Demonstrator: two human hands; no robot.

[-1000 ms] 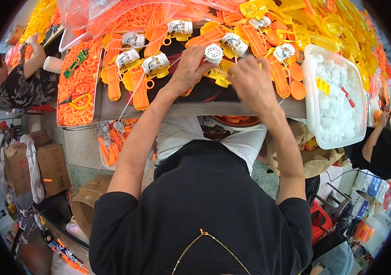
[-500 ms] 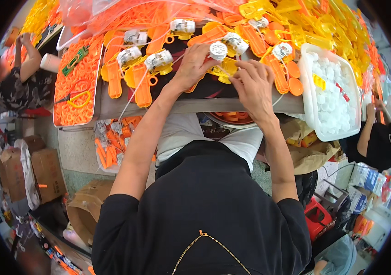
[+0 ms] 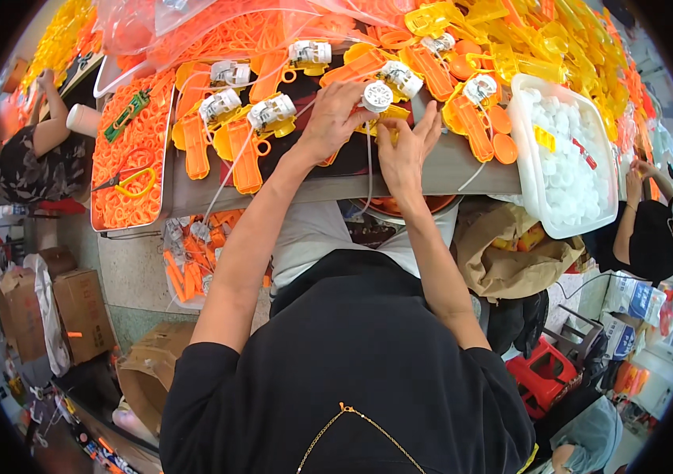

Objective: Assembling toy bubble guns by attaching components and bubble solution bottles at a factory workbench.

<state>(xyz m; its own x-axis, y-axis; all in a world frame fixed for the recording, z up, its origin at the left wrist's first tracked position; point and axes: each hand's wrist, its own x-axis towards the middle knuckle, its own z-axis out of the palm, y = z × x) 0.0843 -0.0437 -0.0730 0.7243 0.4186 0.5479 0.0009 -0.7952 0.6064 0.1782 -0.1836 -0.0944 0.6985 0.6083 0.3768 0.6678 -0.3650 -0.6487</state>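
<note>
Above the near edge of the worktable, my left hand [image 3: 331,120] is closed on a plastic assembly with a round, ribbed white part [image 3: 376,96] on top. Some yellow plastic [image 3: 396,115] shows beside it; the rest is covered by my fingers. My right hand [image 3: 407,154] is at the yellow plastic, thumb and forefinger bent together and the other fingers stretched upward. What it pinches, if anything, is hidden. A white cord [image 3: 369,166] hangs from the assembly over the table edge. Similar orange-and-yellow assemblies [image 3: 271,112] with white mechanisms and cords lie around my hands.
Left stands a tray [image 3: 167,170] of small orange parts, with scissors [image 3: 136,182] and a green tool [image 3: 126,115] on top. A white tub [image 3: 566,225] of translucent pieces stands right. Yellow parts [image 3: 557,47] are heaped behind. Other people [image 3: 40,162] sit at both sides.
My right hand has moved left and down, closer to my left hand. The cord now hangs straight down over the table edge. My left hand still holds the assembly.
</note>
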